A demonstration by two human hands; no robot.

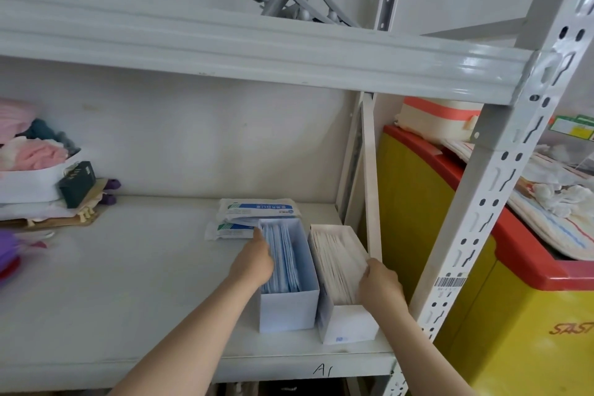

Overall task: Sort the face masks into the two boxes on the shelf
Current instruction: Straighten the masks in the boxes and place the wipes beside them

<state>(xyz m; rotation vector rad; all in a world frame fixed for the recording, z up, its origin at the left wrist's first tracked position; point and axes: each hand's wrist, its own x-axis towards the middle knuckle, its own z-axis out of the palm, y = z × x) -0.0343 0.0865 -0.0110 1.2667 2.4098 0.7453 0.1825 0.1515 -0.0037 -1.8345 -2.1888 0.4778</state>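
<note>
Two open white boxes stand side by side at the right end of the shelf point(128, 283). The left box point(289, 309) holds a row of blue face masks point(284, 264). The right box point(348, 325) holds white face masks point(334, 267). My left hand point(254, 259) reaches into the left box, its fingers down among the blue masks and hidden by them. My right hand point(381, 283) lies on the right rim of the right box, fingers curled onto the white masks. Two sealed mask packets point(257, 209) lie flat behind the boxes.
A white tub of pink and teal cloth point(35, 164) and a dark green carton point(78, 183) sit at the shelf's left. Purple items point(8, 254) lie at the left edge. An upright shelf post point(501, 170) stands right, a yellow-red chest point(466, 235) behind it.
</note>
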